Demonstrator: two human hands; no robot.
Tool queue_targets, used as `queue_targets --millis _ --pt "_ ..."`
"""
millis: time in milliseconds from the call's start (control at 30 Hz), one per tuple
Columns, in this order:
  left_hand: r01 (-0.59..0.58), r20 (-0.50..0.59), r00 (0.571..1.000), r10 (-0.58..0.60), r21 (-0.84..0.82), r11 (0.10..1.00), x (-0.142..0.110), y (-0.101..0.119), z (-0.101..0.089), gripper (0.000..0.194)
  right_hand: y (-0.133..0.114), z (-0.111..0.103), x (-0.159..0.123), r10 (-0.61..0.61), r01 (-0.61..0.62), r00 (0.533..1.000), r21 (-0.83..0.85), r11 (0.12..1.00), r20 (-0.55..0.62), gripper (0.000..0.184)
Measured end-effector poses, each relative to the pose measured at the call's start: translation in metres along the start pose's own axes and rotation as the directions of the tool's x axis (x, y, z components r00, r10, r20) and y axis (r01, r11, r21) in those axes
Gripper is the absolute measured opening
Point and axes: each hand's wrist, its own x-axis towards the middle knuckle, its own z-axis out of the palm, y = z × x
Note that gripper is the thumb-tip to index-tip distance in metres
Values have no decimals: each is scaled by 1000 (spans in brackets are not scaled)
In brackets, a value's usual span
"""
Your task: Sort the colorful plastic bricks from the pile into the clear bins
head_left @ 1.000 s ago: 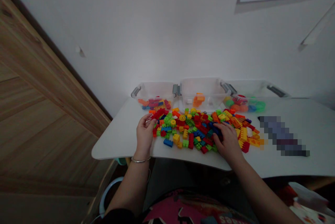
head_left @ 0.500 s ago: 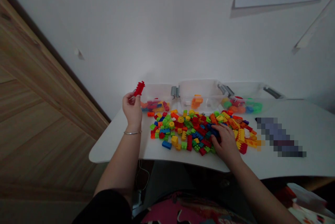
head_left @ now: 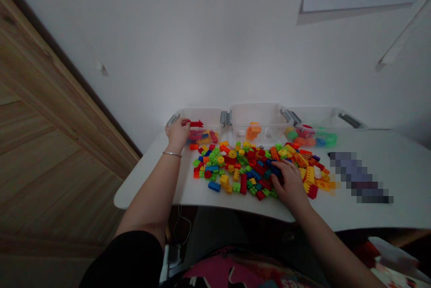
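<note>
A heap of small plastic bricks (head_left: 256,167) in red, yellow, green, blue and orange lies on the white table (head_left: 151,180). My left hand (head_left: 178,133) is closed on a long red brick (head_left: 195,124) and holds it level over the left clear bin (head_left: 202,120), which has several bricks inside. My right hand (head_left: 289,182) rests palm down on the right part of the heap, fingers spread among the bricks.
A middle clear bin (head_left: 257,115) holds orange pieces; a right clear bin (head_left: 323,120) holds round coloured pieces. A blurred dark object (head_left: 360,176) lies right of the heap. Wooden panelling stands at left, a white wall behind.
My left hand picked a red brick from the heap's left edge, lifted it, then lowered it over the left bin. My right hand stayed on the heap.
</note>
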Motion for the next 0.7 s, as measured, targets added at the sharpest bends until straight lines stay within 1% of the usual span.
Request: queue_targets --millis 67,167,300,467,533,600,667,700 --pt "7 19 1000 -8 41 999 -3 3 0 26 0 0 0 -7 7 1000 -7 1000 -3 34" --pt "-15 16 1000 14 31 999 -5 3 0 32 0 0 -1 -2 2 1000 -5 1000 -3 34" --pt "-52 27 998 52 3 999 -7 2 -1 35 0 0 -1 15 -15 1000 2 1000 -1 35" --pt "-67 46 997 66 30 997 -7 -1 0 38 0 1 -1 13 -13 1000 -6 1000 12 35" --pt "-109 12 994 109 23 994 -10 -2 0 39 0 1 -1 16 -16 1000 -6 1000 9 35" --pt "-161 -49 986 161 7 987 -15 -2 -2 39 -1 1 -1 25 -25 1000 -5 1000 8 34" --pt "-232 -126 965 229 -11 973 -25 1 -9 39 -1 0 0 31 -31 999 -6 1000 10 34" --pt "-277 -167 948 270 -19 961 -31 4 -15 39 -1 0 0 30 -30 999 -5 1000 11 34"
